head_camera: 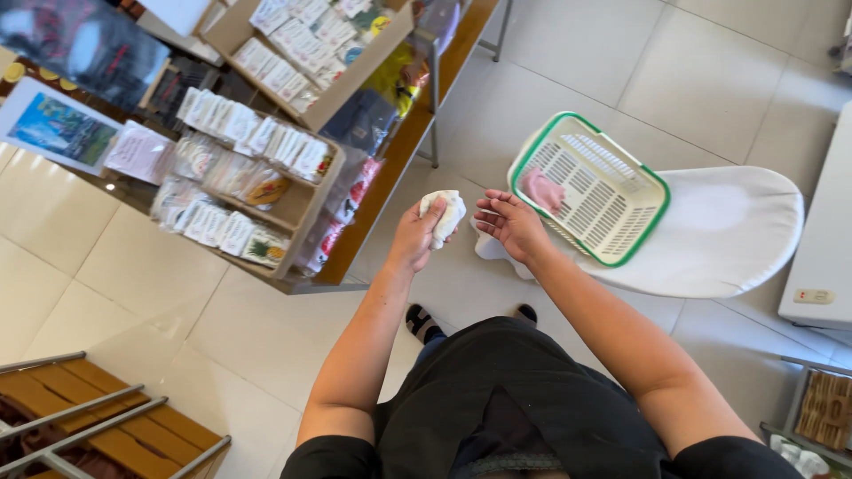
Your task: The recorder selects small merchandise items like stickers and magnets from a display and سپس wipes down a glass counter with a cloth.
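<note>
My left hand (417,232) is closed around a small bundle of white cloth (446,213), held in the air above the tiled floor. My right hand (508,222) hovers open just to the right of it, palm up, fingers spread, holding nothing. Right of that hand, a white plastic basket with a green rim (641,232) rests tilted on a white padded ironing board (728,239). A pink cloth (543,189) lies inside the basket at its left end.
A wooden shelf unit (306,200) with rows of small packets stands to the left. A cardboard box (346,89) of packets sits above it. A white table edge (821,257) is at the right. Wooden slatted furniture (106,426) lies at the lower left.
</note>
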